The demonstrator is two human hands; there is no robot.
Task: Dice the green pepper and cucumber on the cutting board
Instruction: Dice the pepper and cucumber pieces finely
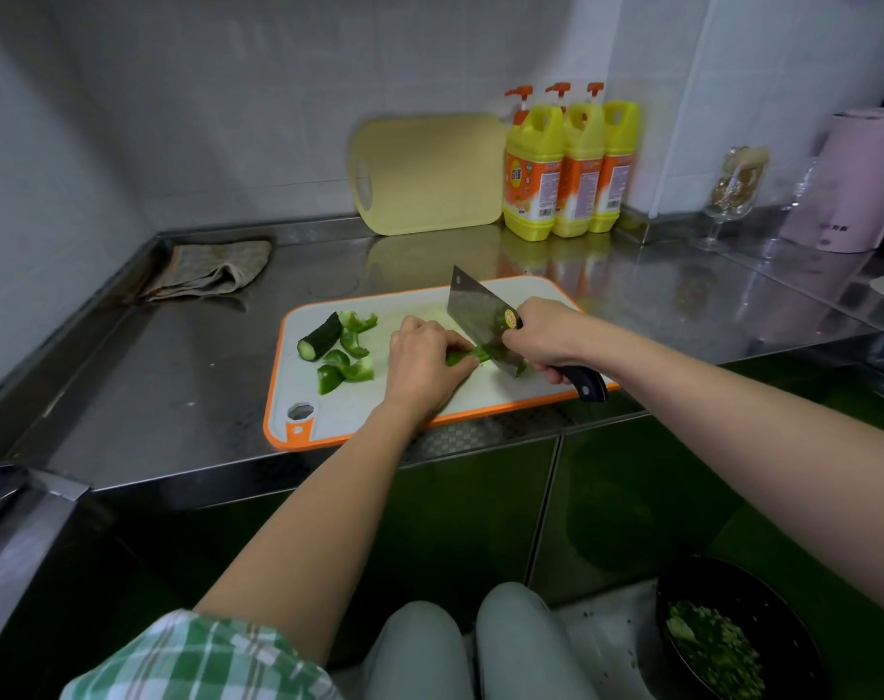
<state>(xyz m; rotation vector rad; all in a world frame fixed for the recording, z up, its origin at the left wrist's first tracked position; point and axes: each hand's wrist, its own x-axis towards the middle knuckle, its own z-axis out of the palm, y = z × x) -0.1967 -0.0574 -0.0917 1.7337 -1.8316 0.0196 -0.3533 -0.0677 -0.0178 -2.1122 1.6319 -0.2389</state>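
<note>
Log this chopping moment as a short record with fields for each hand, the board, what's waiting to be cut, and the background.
left hand: holds down a green strip, likely pepper
right hand: grips the cleaver handle, blade at the strip
cutting board: white, orange rim, on the steel counter
waiting: cucumber stub and pepper chunks at the board's left end
background: three yellow bottles, beige board against the wall, cloth

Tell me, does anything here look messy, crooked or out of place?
Mostly tidy. The cutting board lies skewed to the front edge of the counter, its near corner almost at the lip. A crumpled cloth sits bunched in the back corner. On the floor, small specks lie scattered beside the black bowl of green scraps.
</note>
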